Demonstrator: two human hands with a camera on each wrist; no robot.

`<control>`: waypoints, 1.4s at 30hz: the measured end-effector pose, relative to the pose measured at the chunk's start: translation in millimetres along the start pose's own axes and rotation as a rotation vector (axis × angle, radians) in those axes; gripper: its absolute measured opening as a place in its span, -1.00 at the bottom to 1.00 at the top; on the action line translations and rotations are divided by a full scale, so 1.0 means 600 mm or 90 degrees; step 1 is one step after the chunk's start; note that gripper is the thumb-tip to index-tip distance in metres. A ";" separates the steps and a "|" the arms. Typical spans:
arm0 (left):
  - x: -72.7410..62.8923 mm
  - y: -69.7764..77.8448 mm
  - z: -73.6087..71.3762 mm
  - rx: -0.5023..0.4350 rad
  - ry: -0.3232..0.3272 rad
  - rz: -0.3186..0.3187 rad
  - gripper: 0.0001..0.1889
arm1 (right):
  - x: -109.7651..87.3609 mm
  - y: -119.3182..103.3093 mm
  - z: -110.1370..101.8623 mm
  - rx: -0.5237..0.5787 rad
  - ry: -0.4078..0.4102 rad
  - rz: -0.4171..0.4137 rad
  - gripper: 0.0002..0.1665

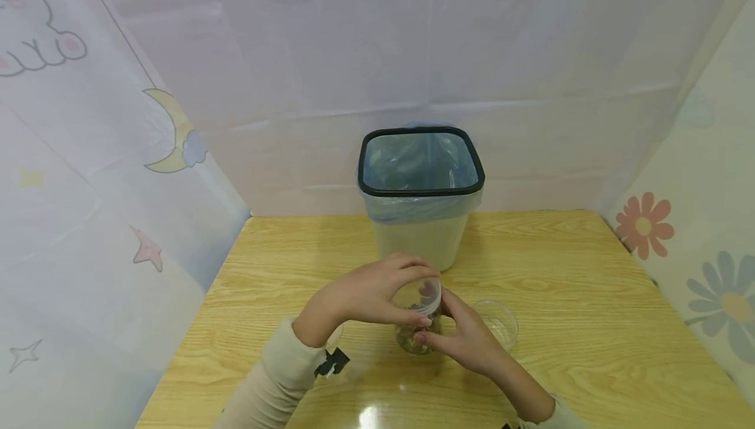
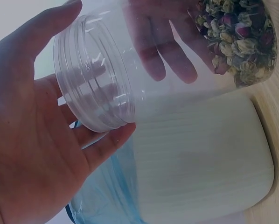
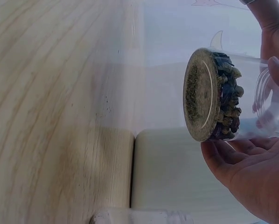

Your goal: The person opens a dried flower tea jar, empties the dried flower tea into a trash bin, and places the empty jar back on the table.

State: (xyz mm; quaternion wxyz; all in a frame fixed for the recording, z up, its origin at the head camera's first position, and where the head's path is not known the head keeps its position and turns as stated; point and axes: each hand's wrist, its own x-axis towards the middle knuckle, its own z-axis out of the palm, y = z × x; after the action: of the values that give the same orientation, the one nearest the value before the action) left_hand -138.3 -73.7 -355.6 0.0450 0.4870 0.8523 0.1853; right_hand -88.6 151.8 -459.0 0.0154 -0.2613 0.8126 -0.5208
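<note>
Between both hands is a clear plastic jar (image 1: 420, 324), held over the table with dried flower buds (image 2: 244, 39) gathered at its bottom. My left hand (image 1: 374, 291) comes over the top and grips the jar's clear ringed upper end (image 2: 90, 74), thumb on one side and fingers on the other. Whether that ringed end is a lid or the bare neck, I cannot tell. Lower down, my right hand (image 1: 466, 334) holds the jar's side, with the thumb near the buds. In the right wrist view the jar's round base (image 3: 200, 95) faces the camera, and its fingers lie along the wall.
Behind the hands stands a pale waste bin (image 1: 421, 236) with a black rim and a blue liner. A clear round dish (image 1: 501, 324) lies right of the right hand. A pale round edge (image 1: 335, 336) shows partly behind the left wrist. Printed cloth hangs around the wooden table (image 1: 566, 265).
</note>
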 end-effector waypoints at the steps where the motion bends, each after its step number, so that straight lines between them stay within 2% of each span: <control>1: 0.000 0.001 0.001 0.007 0.004 -0.007 -0.28 | 0.000 0.000 0.000 0.002 -0.001 0.000 -0.19; 12: 0.005 0.017 0.007 0.087 0.028 -0.109 -0.20 | 0.003 0.005 0.000 0.022 -0.002 0.014 -0.07; 22: 0.005 0.024 0.016 0.121 0.071 -0.138 -0.21 | 0.007 0.005 0.002 0.009 0.009 0.019 -0.02; 25: 0.005 0.023 0.014 0.128 0.072 -0.131 -0.18 | 0.007 0.005 0.002 0.006 0.011 0.025 -0.03; 29: 0.004 0.015 0.008 0.127 0.073 -0.094 -0.12 | 0.006 0.006 0.002 0.004 0.009 0.026 -0.05; 34: -0.003 0.003 -0.001 0.061 0.053 -0.048 -0.14 | 0.005 0.007 0.002 -0.004 0.010 0.021 -0.06; 37: -0.008 -0.002 -0.004 0.016 0.032 -0.037 -0.16 | 0.005 0.007 0.002 -0.013 0.013 0.020 -0.07; 42: -0.011 -0.006 -0.006 -0.025 0.009 -0.029 -0.19 | 0.005 0.005 0.004 -0.018 0.016 0.024 -0.05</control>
State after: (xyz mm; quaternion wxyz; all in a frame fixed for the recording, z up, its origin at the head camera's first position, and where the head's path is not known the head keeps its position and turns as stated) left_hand -138.8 -81.6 -354.4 0.0526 0.4651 0.8598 0.2042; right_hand -91.6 149.6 -461.7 0.0108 -0.2397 0.8248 -0.5119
